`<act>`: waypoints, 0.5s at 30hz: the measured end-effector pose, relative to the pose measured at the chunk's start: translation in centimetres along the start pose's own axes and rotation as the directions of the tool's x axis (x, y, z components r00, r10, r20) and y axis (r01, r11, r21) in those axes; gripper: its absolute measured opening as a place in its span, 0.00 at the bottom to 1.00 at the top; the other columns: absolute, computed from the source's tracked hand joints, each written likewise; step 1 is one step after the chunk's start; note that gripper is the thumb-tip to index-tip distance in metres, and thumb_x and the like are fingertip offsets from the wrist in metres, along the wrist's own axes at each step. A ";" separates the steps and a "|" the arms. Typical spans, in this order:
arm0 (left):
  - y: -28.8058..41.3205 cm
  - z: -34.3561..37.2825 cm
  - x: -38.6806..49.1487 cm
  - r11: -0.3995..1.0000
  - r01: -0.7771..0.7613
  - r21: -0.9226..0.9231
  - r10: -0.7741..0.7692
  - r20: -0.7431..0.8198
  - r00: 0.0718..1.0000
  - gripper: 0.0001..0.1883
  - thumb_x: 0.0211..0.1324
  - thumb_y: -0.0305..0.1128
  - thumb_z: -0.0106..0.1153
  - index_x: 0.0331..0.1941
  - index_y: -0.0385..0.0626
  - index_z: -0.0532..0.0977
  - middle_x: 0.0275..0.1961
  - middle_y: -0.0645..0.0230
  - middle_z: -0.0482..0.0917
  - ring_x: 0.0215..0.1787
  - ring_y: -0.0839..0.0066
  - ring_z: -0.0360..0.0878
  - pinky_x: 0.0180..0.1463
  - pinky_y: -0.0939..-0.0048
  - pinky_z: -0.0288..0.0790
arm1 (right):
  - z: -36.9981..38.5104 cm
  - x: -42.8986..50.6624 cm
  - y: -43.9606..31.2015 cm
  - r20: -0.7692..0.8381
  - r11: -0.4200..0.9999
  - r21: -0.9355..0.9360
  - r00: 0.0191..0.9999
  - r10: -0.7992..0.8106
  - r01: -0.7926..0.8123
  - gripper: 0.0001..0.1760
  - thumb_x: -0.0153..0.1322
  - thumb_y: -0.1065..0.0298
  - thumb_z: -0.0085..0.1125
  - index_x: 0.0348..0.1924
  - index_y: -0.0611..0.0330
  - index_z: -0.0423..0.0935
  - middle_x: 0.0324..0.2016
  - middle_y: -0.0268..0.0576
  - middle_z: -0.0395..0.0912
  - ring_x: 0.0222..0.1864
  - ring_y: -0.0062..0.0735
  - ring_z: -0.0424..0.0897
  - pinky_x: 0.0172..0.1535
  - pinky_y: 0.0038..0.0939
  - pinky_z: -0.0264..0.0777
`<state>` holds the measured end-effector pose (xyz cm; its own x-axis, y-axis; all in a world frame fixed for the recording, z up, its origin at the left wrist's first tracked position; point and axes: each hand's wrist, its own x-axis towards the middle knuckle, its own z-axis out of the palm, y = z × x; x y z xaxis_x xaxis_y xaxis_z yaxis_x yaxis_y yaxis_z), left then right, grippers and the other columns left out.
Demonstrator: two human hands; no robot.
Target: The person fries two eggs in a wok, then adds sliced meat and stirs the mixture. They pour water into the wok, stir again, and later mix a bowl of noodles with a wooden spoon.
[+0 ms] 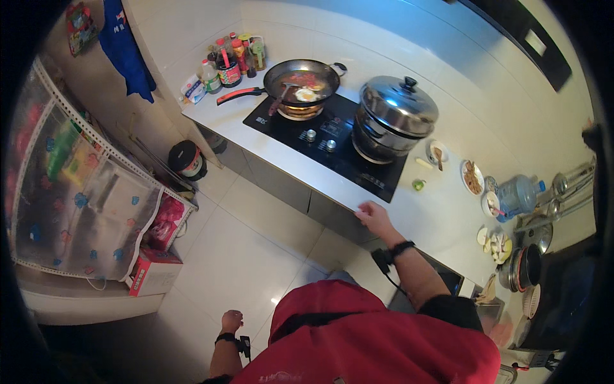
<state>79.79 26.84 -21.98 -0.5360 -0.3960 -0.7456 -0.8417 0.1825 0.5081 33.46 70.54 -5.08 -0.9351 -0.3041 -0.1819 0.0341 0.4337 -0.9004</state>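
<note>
My right hand (374,218) is over the front edge of the white countertop (307,163), near the hob's right front corner. Its fingers are loosely bent and no object shows in them. My left hand (232,320) hangs low at my left side above the tiled floor, half curled, with nothing visible in it. On the black gas hob (336,132), a wok (276,81) sits over a lit burner. A fried egg (307,94) and reddish bits lie in its liquid, with a spatula (274,106) resting over the rim. To its right stands a lidded steel steamer pot (398,108).
Sauce bottles (229,72) stand left of the wok. Right of the hob are a green pepper piece (419,185), a small bowl (437,152), a plate of brown food (472,177) and a large water bottle (518,194). A covered shelf (86,192) and a bin (187,161) are at left.
</note>
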 end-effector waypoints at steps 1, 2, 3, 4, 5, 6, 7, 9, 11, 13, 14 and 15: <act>-0.1 -0.8 0.6 0.996 -0.022 0.083 0.025 -0.033 0.999 0.11 0.57 0.31 0.53 0.33 0.34 0.79 0.29 0.60 0.85 0.23 0.70 0.85 0.28 0.69 0.79 | 2.4 3.7 -1.2 -0.004 0.979 -0.183 0.995 -0.097 0.095 0.19 0.66 0.61 0.70 0.43 0.64 0.78 0.32 0.46 0.81 0.35 0.36 0.81 0.40 0.34 0.76; -0.2 -1.2 1.1 1.000 0.001 -0.019 -0.002 -0.074 0.997 0.11 0.57 0.31 0.53 0.33 0.34 0.79 0.29 0.60 0.85 0.24 0.69 0.85 0.29 0.69 0.79 | 4.5 7.2 -2.1 -0.010 0.964 -0.230 0.990 -0.138 0.132 0.18 0.66 0.62 0.70 0.43 0.64 0.79 0.34 0.48 0.82 0.37 0.39 0.81 0.42 0.35 0.76; -0.1 -1.4 1.5 0.988 0.046 -0.146 -0.063 -0.109 0.992 0.11 0.58 0.31 0.53 0.33 0.34 0.79 0.29 0.60 0.85 0.24 0.69 0.85 0.29 0.69 0.80 | 6.2 10.9 -2.7 -0.023 0.947 -0.271 0.982 -0.186 0.173 0.18 0.65 0.63 0.70 0.44 0.64 0.79 0.35 0.48 0.82 0.39 0.42 0.81 0.44 0.36 0.76; 0.1 -2.1 2.1 0.999 0.029 -0.031 -0.032 -0.114 0.993 0.11 0.58 0.31 0.52 0.35 0.33 0.79 0.30 0.60 0.85 0.25 0.68 0.86 0.30 0.69 0.80 | 7.5 14.5 -3.2 -0.038 0.938 -0.311 0.984 -0.172 0.152 0.19 0.64 0.65 0.71 0.44 0.64 0.79 0.35 0.49 0.82 0.41 0.45 0.82 0.46 0.38 0.75; 0.4 -2.5 2.4 0.953 0.057 -0.296 -0.079 -0.063 0.995 0.09 0.57 0.29 0.52 0.32 0.36 0.79 0.30 0.61 0.84 0.26 0.68 0.86 0.30 0.68 0.80 | 8.6 18.1 -3.4 -0.071 0.934 -0.314 0.976 -0.204 0.172 0.20 0.64 0.66 0.71 0.46 0.63 0.78 0.38 0.50 0.81 0.43 0.47 0.81 0.49 0.40 0.75; 0.8 -3.3 2.8 0.946 0.102 -0.308 -0.120 -0.039 0.992 0.09 0.58 0.29 0.54 0.35 0.36 0.80 0.31 0.62 0.84 0.26 0.68 0.86 0.31 0.69 0.80 | 9.7 21.6 -3.5 -0.106 0.934 -0.320 0.973 -0.204 0.161 0.21 0.64 0.67 0.71 0.48 0.63 0.77 0.40 0.51 0.81 0.46 0.49 0.80 0.51 0.41 0.74; 1.5 -4.2 3.3 0.933 0.166 -0.321 -0.178 -0.006 0.984 0.09 0.58 0.29 0.56 0.38 0.37 0.80 0.32 0.62 0.85 0.27 0.69 0.86 0.31 0.70 0.80 | 10.8 24.5 -3.4 -0.142 0.938 -0.319 0.971 -0.190 0.137 0.23 0.63 0.68 0.71 0.50 0.63 0.77 0.42 0.52 0.80 0.49 0.51 0.79 0.53 0.42 0.73; 3.0 -6.7 3.0 0.918 -0.100 0.383 0.082 0.064 0.995 0.10 0.60 0.30 0.55 0.38 0.36 0.81 0.33 0.61 0.85 0.29 0.69 0.86 0.32 0.69 0.80 | 12.5 29.9 -3.4 -0.195 0.915 -0.383 0.957 -0.216 0.129 0.30 0.63 0.70 0.71 0.57 0.62 0.72 0.49 0.55 0.76 0.56 0.54 0.74 0.58 0.43 0.70; 5.0 -9.7 2.7 0.615 -0.365 0.698 0.290 0.231 0.929 0.11 0.61 0.30 0.53 0.40 0.34 0.80 0.34 0.59 0.85 0.30 0.67 0.86 0.33 0.67 0.81 | 13.6 33.2 -3.4 -0.204 0.878 -0.457 0.943 -0.261 0.144 0.34 0.64 0.74 0.67 0.63 0.57 0.67 0.51 0.58 0.73 0.58 0.57 0.73 0.59 0.44 0.70; 7.7 -11.2 3.2 0.997 0.056 0.050 -0.056 -0.013 0.998 0.12 0.61 0.30 0.53 0.40 0.32 0.79 0.34 0.58 0.84 0.30 0.65 0.86 0.33 0.66 0.82 | 14.0 35.3 -3.5 -0.167 0.888 -0.456 0.974 -0.153 0.061 0.30 0.64 0.75 0.66 0.60 0.56 0.69 0.48 0.58 0.75 0.53 0.58 0.76 0.56 0.45 0.72; 9.0 -12.1 3.8 0.981 0.178 -0.070 -0.179 -0.008 0.984 0.12 0.61 0.30 0.53 0.39 0.31 0.78 0.34 0.57 0.84 0.31 0.65 0.86 0.33 0.66 0.82 | 14.2 35.9 -3.5 -0.200 0.863 -0.503 0.964 -0.174 0.051 0.27 0.64 0.75 0.66 0.57 0.58 0.70 0.45 0.58 0.76 0.48 0.60 0.78 0.52 0.47 0.74; 10.2 -13.0 4.5 0.966 0.223 -0.134 -0.228 -0.023 0.973 0.13 0.61 0.30 0.53 0.39 0.30 0.78 0.34 0.57 0.84 0.31 0.64 0.86 0.33 0.66 0.83 | 14.3 36.2 -3.5 -0.221 0.854 -0.520 0.963 -0.154 0.017 0.25 0.65 0.74 0.66 0.54 0.58 0.71 0.42 0.57 0.77 0.47 0.60 0.78 0.50 0.48 0.74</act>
<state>69.68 15.22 -14.52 -0.3287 -0.4478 -0.8315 -0.9234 -0.0327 0.3826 4.49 45.86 -14.17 -0.9837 -0.1724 0.0511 -0.1708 0.8063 -0.5663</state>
